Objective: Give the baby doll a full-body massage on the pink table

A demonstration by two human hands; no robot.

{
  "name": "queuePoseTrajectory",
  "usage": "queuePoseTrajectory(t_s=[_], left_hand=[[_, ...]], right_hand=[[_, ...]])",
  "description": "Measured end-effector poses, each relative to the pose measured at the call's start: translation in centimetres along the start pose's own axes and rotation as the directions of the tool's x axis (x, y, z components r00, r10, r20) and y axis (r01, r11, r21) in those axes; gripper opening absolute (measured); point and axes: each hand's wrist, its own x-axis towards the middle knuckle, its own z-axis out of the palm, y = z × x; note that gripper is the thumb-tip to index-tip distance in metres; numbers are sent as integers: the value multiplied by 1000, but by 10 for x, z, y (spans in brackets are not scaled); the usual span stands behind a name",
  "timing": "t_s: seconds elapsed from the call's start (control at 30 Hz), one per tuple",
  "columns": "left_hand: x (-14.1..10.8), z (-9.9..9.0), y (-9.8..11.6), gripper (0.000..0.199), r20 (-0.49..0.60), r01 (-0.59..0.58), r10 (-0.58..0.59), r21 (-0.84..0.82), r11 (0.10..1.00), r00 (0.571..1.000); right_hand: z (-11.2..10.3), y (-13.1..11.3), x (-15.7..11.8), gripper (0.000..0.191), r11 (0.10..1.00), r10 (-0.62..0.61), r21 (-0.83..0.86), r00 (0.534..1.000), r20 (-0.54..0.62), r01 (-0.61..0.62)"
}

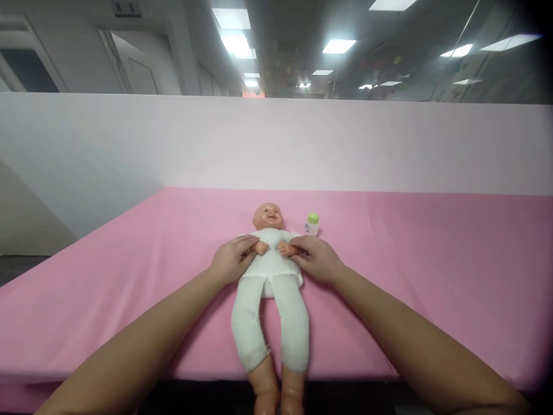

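A baby doll (271, 259) with a white cloth body lies on its back, its head away from me and its feet hanging past the table's front edge. On the left, my left hand (233, 258) is closed around the doll's forearm by its small fist. My right hand (318, 257) grips the doll's other forearm the same way. Both doll fists rest over its chest, a little apart. Just beyond my right hand stands a small clear bottle (311, 225) with a green cap and dark print on its side.
A pink cloth (423, 276) covers the table, with soft folds at both sides. Behind it rises a low white partition (276, 144). Farther back are a door (140, 66) at left, glass and ceiling lights.
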Motion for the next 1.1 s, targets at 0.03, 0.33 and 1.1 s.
queuePoseTrajectory(t_s=[0.03,0.33,1.1], left_hand=[[0,2,-2,39,18,-40,40,20,999,999],[0,-2,-12,42,-16,-26,27,14,1000,1000],[14,-14,-82,57,-293,530,-772,-589,610,564]], right_hand=[[1,-2,0,25,997,-72,-22,997,17,72],[0,-2,-4,36,996,-87,-37,996,9,87],[-26,95,5,62,686,719,-34,684,-123,-727]])
